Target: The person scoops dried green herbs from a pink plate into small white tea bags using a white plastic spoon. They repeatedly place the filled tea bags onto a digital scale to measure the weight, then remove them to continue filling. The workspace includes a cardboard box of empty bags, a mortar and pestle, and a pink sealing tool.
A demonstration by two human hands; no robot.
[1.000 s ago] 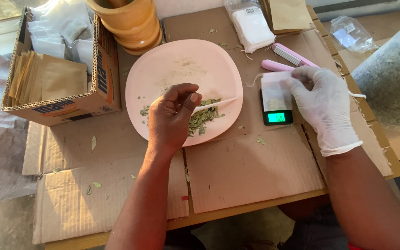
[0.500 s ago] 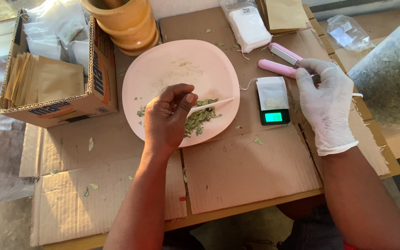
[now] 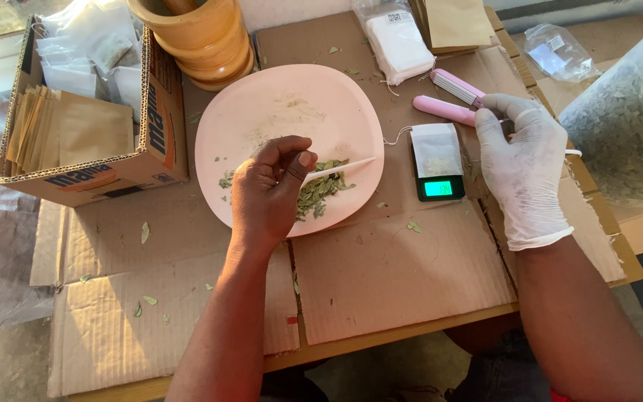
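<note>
The bare left hand (image 3: pixel 271 192) was closed around the handle of a thin white spatula (image 3: pixel 340 170), held between thumb and fingertips. The hand hovered over the pink plate (image 3: pixel 292 97), and the spatula blade pointed toward the scale side of that plate. A small heap of dried green leaves (image 3: pixel 321 192) lay on the plate, just beside the left hand and under the spatula.

The gloved right hand (image 3: pixel 524 173) lay to the right of the plate, beyond a small digital scale (image 3: pixel 439 179). Its fingers reached to a pink handheld sealer (image 3: pixel 452 100); the index finger touched the sealer's lower bar, but whether the hand gripped it could not be told, as the glove hid the contact. A white sachet with a string (image 3: pixel 436 147) rested on the scale platform, near the plate's right rim.

Behind the plate stood a wooden mortar (image 3: pixel 201 41). To the plate's left sat a cardboard box (image 3: pixel 150 149) filled with brown paper envelopes (image 3: pixel 76 130). Far right of the plate, a large clear bag of dried leaves (image 3: pixel 630 126) was partly in view.
</note>
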